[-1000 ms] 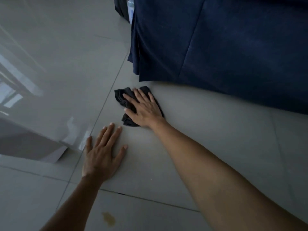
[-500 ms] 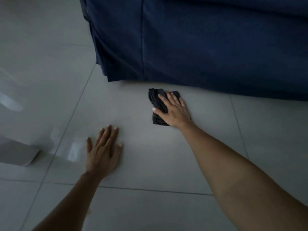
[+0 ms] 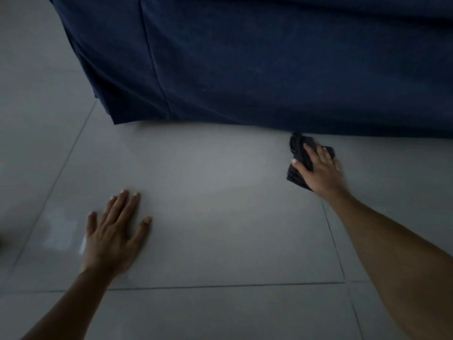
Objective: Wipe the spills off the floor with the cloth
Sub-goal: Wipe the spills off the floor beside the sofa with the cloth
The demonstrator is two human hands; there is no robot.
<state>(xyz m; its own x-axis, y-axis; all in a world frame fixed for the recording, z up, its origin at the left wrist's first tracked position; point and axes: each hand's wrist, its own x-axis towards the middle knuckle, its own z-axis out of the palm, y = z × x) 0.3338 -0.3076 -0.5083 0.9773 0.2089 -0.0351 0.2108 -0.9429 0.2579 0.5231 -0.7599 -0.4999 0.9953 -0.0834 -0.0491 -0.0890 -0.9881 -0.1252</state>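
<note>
Resting flat on the grey tiled floor [image 3: 220, 217], the left hand [image 3: 112, 239] lies at the lower left with its palm down and its fingers spread wide, and it holds nothing. Just left of this hand a pale glossy reflection [image 3: 61, 231] shows on the tile. Above, a dark blue fabric cover [image 3: 269, 57] hangs down to the floor and fills the upper part of the view. On the right, the right hand [image 3: 318, 170] presses down on a crumpled dark cloth [image 3: 297, 155], with the fingers laid flat over it and the thumb at its left side. The cloth lies on the floor, just beside the lower edge of the blue fabric, well apart from the left hand
</note>
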